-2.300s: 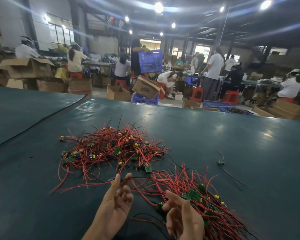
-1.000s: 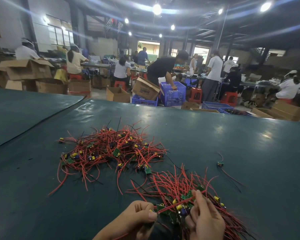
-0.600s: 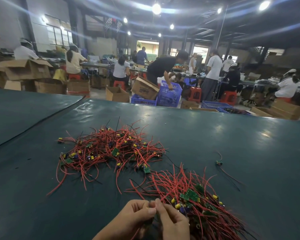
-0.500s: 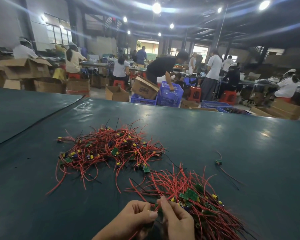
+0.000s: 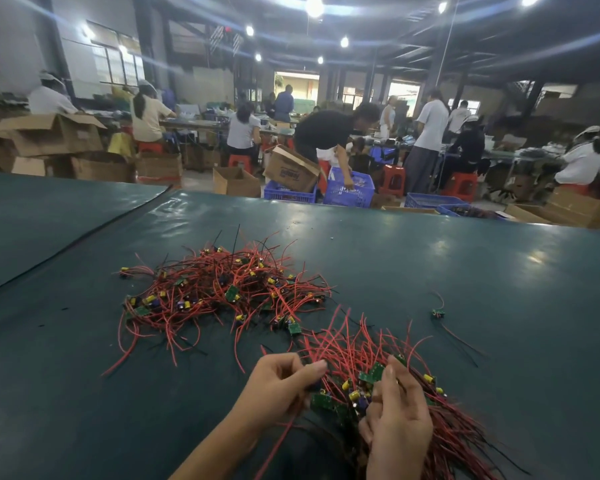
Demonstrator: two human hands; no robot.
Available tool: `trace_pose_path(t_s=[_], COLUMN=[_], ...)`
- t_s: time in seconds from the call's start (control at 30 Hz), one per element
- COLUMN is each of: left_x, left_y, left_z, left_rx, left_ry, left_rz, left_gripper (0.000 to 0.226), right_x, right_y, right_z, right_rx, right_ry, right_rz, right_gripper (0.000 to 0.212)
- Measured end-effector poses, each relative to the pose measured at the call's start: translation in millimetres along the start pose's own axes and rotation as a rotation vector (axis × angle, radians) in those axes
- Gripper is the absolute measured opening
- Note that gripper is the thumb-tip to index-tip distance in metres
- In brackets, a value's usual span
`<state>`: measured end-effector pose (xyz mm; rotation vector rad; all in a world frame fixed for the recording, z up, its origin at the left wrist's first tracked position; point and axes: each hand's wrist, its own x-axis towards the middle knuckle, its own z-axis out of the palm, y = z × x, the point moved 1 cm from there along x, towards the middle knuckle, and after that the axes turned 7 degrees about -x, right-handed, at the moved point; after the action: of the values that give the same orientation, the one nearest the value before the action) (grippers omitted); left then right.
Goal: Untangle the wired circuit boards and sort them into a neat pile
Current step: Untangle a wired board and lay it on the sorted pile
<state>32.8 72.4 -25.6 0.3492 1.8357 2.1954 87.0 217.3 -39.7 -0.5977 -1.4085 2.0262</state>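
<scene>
A tangled heap of small green circuit boards with red and black wires (image 5: 222,289) lies on the dark green table (image 5: 430,271) ahead of me. Nearer, to the right, sits a second bundle of boards with red wires (image 5: 368,355) fanning away from me. My left hand (image 5: 281,386) has its fingers curled at this bundle's left edge and pinches a red wire that trails down past my wrist. On the bundle's near side my right hand (image 5: 395,424) grips wires, with its thumb up beside a green board (image 5: 371,372).
One loose board with wires (image 5: 439,313) lies alone on the table to the right. A seam (image 5: 84,233) runs diagonally across the table at the left. Beyond the far edge stand cardboard boxes (image 5: 49,133), blue crates (image 5: 349,190), red stools and several people working.
Both hands moved up and forward onto the near bundle and drew apart. The left now pinches a red wire at its left edge, the right grips wires on its near side.
</scene>
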Motion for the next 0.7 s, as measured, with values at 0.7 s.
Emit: trace_pose_path(t_s=[0.7], left_x=[9.8], left_y=[-20.8], left_z=[17.4], left_rx=[0.727], left_ry=[0.153], left_rz=[0.334], left_gripper=[0.013], right_x=[-3.9], right_y=[6.2], right_z=[-9.4], right_rx=[-0.628], right_ry=[-0.281], right_rz=[-0.7], right_gripper=[0.011])
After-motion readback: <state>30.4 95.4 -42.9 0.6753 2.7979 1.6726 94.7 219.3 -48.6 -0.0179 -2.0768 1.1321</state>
